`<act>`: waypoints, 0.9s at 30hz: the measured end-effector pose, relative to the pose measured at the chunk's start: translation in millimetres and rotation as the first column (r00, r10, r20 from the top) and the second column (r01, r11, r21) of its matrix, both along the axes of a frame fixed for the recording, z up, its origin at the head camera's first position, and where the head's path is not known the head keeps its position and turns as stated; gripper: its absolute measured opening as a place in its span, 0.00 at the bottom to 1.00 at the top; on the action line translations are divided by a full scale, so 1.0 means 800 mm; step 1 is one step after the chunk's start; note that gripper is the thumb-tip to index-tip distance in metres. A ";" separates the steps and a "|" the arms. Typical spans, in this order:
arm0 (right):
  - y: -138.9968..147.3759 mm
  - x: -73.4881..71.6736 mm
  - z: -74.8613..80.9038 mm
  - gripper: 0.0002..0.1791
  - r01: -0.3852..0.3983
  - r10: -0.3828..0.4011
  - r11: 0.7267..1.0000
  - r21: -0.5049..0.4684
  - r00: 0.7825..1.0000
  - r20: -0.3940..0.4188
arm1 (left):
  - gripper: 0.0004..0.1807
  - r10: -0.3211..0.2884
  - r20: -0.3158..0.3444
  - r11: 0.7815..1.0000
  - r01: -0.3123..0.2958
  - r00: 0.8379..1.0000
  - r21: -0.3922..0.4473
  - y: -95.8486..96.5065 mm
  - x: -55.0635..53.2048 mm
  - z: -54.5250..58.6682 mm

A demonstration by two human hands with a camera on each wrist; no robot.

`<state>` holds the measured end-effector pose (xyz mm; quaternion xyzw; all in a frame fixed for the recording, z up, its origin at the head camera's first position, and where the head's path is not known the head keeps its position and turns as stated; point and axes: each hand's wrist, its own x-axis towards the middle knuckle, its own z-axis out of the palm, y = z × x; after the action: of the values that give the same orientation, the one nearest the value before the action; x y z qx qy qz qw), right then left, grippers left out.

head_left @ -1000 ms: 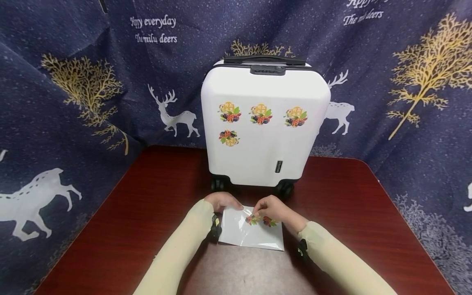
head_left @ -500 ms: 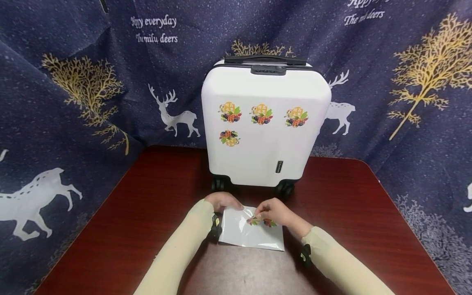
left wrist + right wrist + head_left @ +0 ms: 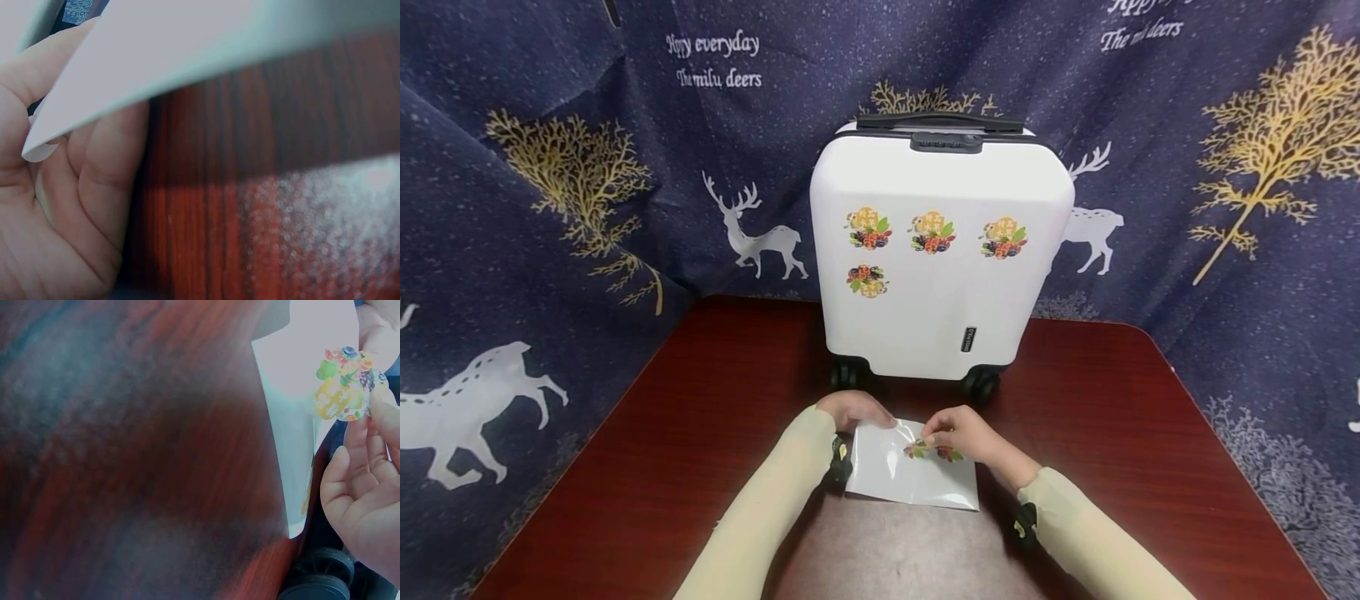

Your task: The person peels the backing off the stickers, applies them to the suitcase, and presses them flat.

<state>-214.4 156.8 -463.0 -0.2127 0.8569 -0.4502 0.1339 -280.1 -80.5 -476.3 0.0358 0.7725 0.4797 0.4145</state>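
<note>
A glossy white sticker sheet point(image 3: 895, 483) lies tilted above the table in front of the suitcase. My left hand point(image 3: 853, 408) grips its far left corner; in the left wrist view the sheet point(image 3: 162, 56) passes between thumb and fingers. With thumb and finger, my right hand point(image 3: 964, 433) pinches a fruit-patterned sticker point(image 3: 915, 450) at the sheet's far side. That sticker point(image 3: 342, 394) shows plainly in the right wrist view; whether it is wholly off the sheet I cannot tell. Another fruit sticker point(image 3: 950, 454) sits on the sheet, partly covered by my right hand.
A white suitcase point(image 3: 917, 325) stands upright at the back of the dark red table point(image 3: 715, 392), with several fruit stickers on its front. Its black wheels point(image 3: 981, 383) stand just beyond my hands. A blue deer-print cloth point(image 3: 760, 125) hangs behind.
My right hand has shifted slightly right and nearer to me, still pinching the sticker. My left hand and the sheet stay almost in place.
</note>
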 end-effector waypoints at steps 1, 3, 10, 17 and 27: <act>0.000 0.000 -0.001 0.04 0.000 0.000 1.000 -0.004 1.000 0.000 | 0.16 0.003 0.000 1.000 -0.003 1.000 -0.002 0.000 0.000 0.000; 0.001 0.000 -0.002 0.04 -0.001 0.001 1.000 -0.009 1.000 -0.002 | 0.16 0.011 0.004 1.000 -0.011 1.000 -0.003 0.000 0.000 -0.001; 0.004 0.001 -0.003 0.04 -0.008 0.008 1.000 -0.019 1.000 -0.017 | 0.16 0.025 -0.001 1.000 -0.025 1.000 -0.004 0.000 0.000 -0.002; 0.005 0.004 -0.004 0.03 -0.002 0.002 1.000 -0.022 1.000 -0.015 | 0.15 0.014 -0.007 1.000 -0.014 1.000 -0.007 0.000 0.001 -0.001; 0.009 0.007 -0.006 0.04 -0.014 0.014 0.999 -0.048 1.000 0.000 | 0.16 0.001 0.001 1.000 -0.001 1.000 -0.005 0.000 0.001 -0.002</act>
<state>-208.9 164.0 -467.5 -0.2216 0.8442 -0.4698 0.1320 -279.2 -80.4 -477.8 0.0340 0.7736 0.4779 0.4147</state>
